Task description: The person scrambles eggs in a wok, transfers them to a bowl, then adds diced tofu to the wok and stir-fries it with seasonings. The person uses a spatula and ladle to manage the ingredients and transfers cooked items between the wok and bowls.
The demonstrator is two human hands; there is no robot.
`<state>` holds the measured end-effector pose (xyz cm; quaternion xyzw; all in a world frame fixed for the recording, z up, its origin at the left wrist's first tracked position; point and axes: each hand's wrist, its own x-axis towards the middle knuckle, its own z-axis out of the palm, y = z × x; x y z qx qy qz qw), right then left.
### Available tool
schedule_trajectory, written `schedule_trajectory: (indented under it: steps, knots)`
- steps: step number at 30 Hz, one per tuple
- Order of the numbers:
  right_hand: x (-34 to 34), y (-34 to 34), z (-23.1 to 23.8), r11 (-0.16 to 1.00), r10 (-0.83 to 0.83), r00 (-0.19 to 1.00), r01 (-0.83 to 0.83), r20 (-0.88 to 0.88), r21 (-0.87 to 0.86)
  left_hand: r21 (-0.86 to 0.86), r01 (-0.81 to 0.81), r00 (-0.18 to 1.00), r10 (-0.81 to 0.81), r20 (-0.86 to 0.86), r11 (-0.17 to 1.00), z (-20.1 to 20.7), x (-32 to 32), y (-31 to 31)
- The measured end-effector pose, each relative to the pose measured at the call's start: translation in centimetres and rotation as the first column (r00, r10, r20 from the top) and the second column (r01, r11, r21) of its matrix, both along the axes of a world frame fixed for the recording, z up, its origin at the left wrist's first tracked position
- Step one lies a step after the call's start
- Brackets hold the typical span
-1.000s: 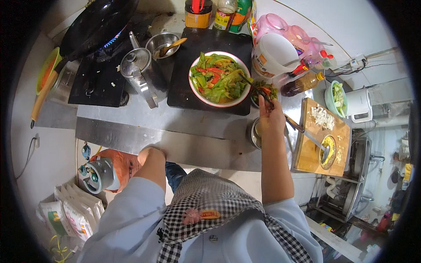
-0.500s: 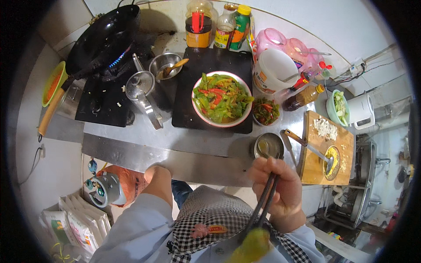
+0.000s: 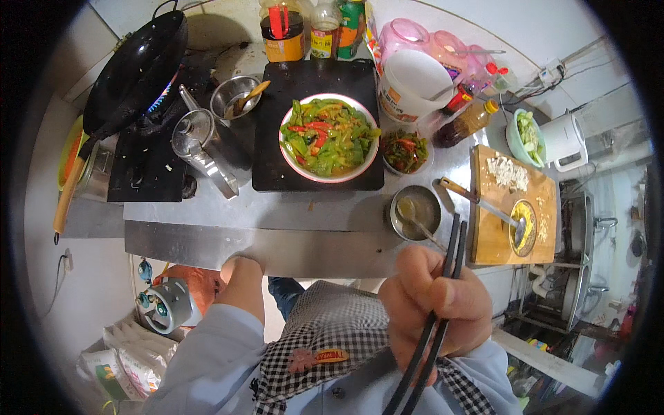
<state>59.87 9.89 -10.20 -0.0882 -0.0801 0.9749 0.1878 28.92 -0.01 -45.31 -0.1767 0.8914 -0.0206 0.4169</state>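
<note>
Raised in front of my chest, my right hand (image 3: 443,301) is closed round a pair of black chopsticks (image 3: 436,328). Their lower ends run out at the bottom edge, so whatever is at the tips is hidden. My left hand (image 3: 240,270) hangs by the counter's front edge; its fingers cannot be made out. On a black cooktop panel (image 3: 266,166) stands a white red-rimmed bowl (image 3: 284,153) of cooked green and red peppers (image 3: 332,138). Beyond my right hand is a small metal bowl (image 3: 437,207) with a spoon (image 3: 420,225) in it.
At the left a black wok (image 3: 138,72) tilts over a lit blue flame (image 3: 164,93), near a lidded metal pot (image 3: 204,145). Sauce bottles (image 3: 282,41) line the back. A wooden cutting board (image 3: 486,238) at right carries chopped white pieces (image 3: 507,173) and a ladle (image 3: 484,199).
My right hand has come up nearer with the chopsticks. The yellow-green piece of food at their tips has passed out of sight below. The view has shifted slightly.
</note>
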Motion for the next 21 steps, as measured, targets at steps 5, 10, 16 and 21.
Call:
schedule_trajectory:
  steps: [5,10,16,21]
  knots:
    - [2.4,1.8,-1.5,0.917,-0.395,0.91,0.381,0.126,0.119,0.092,-0.209,0.971,0.218,-0.096,0.974,0.2,0.3,-0.1]
    - [10.5,4.6,-2.8,0.477,-0.874,0.379,0.548,0.304,0.687,0.187,-0.379,0.902,0.407,-0.142,0.906,0.7,0.5,-0.3]
    - [20.0,4.4,-7.2,0.458,-0.86,-0.18,0.146,0.478,0.877,0.309,-0.537,0.779,0.602,-0.174,0.785,1.6,1.0,0.1]
    - [20.2,2.6,-16.3,0.688,-0.723,-0.086,0.0,0.686,0.726,0.397,-0.624,0.663,0.725,-0.187,0.673,2.5,1.4,0.4]
